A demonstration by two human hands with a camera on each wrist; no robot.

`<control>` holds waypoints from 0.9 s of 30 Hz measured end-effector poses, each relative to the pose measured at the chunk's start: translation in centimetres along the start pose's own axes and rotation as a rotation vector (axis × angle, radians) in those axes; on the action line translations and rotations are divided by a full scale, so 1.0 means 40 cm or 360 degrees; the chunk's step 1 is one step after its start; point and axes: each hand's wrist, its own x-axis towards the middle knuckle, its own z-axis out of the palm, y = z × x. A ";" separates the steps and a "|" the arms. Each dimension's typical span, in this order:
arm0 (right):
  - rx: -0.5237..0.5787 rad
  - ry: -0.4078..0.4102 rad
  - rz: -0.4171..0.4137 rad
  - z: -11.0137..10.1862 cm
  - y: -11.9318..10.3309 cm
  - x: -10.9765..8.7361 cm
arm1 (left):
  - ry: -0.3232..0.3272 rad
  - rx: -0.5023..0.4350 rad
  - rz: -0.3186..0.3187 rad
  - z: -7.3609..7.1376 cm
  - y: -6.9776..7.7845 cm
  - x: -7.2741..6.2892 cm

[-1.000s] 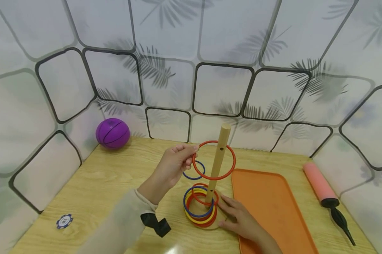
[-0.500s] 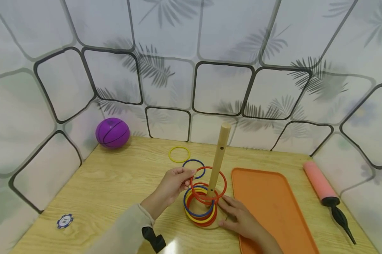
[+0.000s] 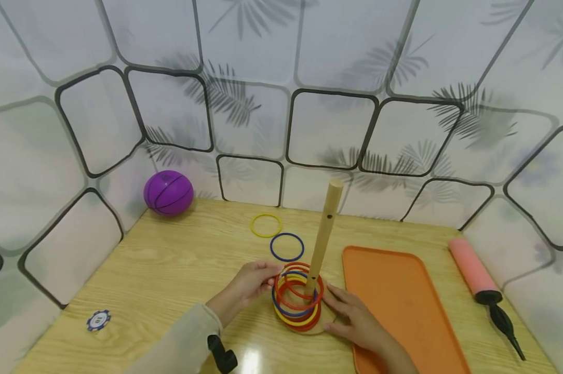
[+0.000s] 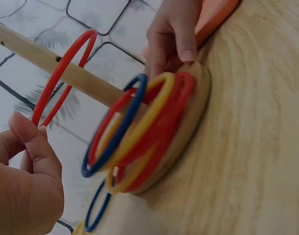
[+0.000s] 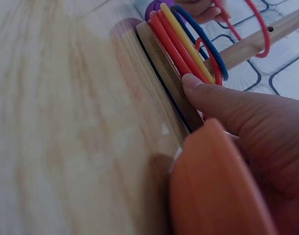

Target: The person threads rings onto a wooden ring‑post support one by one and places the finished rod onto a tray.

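Observation:
My left hand (image 3: 251,283) pinches a red ring (image 4: 55,77) at its left side, between thumb and fingers. This ring encircles the upright wooden peg of a ring toss stand (image 3: 327,228), above the other rings in the left wrist view. Lower on the peg lies a loose pile of red, yellow and blue rings (image 4: 149,117), some tilted. My right hand (image 3: 358,324) grips the edge of the stand's round base (image 5: 161,66), with the thumb tip on its rim. Behind the stand a blue ring (image 3: 272,252) and a yellow ring (image 3: 252,228) lie flat on the table.
An orange tray (image 3: 398,291) lies right of the stand, partly under my right forearm. Farther right is a pink hand pump (image 3: 473,265) with a black nozzle. A purple ball (image 3: 169,193) sits at the back left, and a poker chip (image 3: 98,320) at the front left.
My left hand has brought the red ring down along the peg, from near its upper hole to just over the pile. The right hand stays at the base.

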 end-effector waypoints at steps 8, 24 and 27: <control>0.0023 -0.0036 0.0044 0.000 0.002 0.000 | 0.0039 0.0039 -0.0056 -0.012 -0.045 0.017; 0.0034 -0.0027 0.0027 -0.001 -0.001 -0.003 | 0.0031 0.0072 -0.0103 -0.039 -0.066 0.023; 0.0046 -0.0016 0.0024 -0.002 0.000 -0.002 | 0.0004 0.0043 -0.0074 -0.046 -0.065 0.023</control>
